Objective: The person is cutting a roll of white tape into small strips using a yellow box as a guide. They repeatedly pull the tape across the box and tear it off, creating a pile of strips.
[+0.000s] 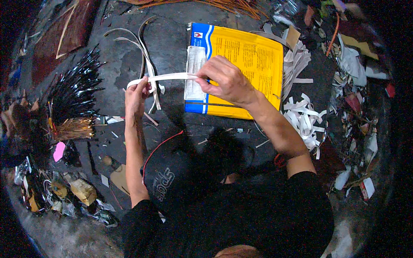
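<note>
A narrow white strip (172, 77) is stretched level between my two hands. My left hand (137, 92) pinches its left end, where the strip curls back over the fingers. My right hand (223, 79) grips the other end with thumb and fingertips, above the left part of a flat yellow and blue package (245, 64). Under that hand a whitish block-like piece (195, 58) lies on the package. Just beyond my left hand several long pale and dark strips (144, 47) lie loosely curved on the dark surface; some hang down beside the fingers.
To the left lie a bundle of shiny black strands (75, 81) and a pink scrap (59, 151). Curled white strips (303, 122) and a fan of grey-white strips (297, 64) sit right of the package. Mixed scraps (352, 103) pile up at the far right. Rusty rods (206, 4) lie at the back.
</note>
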`<state>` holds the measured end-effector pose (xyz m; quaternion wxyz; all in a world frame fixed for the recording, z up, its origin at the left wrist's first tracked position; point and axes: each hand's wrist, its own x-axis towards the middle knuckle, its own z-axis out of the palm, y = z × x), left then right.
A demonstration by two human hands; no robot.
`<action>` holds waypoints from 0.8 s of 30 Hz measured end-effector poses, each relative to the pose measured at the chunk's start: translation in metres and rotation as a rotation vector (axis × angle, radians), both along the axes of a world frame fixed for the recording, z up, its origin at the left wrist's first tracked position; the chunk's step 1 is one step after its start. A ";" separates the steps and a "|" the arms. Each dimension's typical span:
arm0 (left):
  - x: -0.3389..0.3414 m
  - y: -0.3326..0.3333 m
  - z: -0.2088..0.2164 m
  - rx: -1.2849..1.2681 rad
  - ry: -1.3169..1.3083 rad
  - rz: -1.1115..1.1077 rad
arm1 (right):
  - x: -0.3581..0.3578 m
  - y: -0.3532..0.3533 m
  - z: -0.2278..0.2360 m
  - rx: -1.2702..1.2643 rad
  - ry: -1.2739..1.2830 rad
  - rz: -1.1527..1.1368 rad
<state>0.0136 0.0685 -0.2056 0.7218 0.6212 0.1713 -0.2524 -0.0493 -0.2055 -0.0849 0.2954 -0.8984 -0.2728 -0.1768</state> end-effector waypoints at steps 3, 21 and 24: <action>0.003 0.008 -0.003 0.010 -0.005 -0.013 | -0.001 0.000 -0.002 0.006 -0.038 0.001; 0.030 0.014 0.105 -0.245 -0.216 0.207 | -0.046 -0.018 0.027 -0.139 0.235 -0.117; 0.041 -0.003 0.149 0.061 -0.480 0.038 | -0.049 -0.082 0.064 -0.054 0.173 -0.267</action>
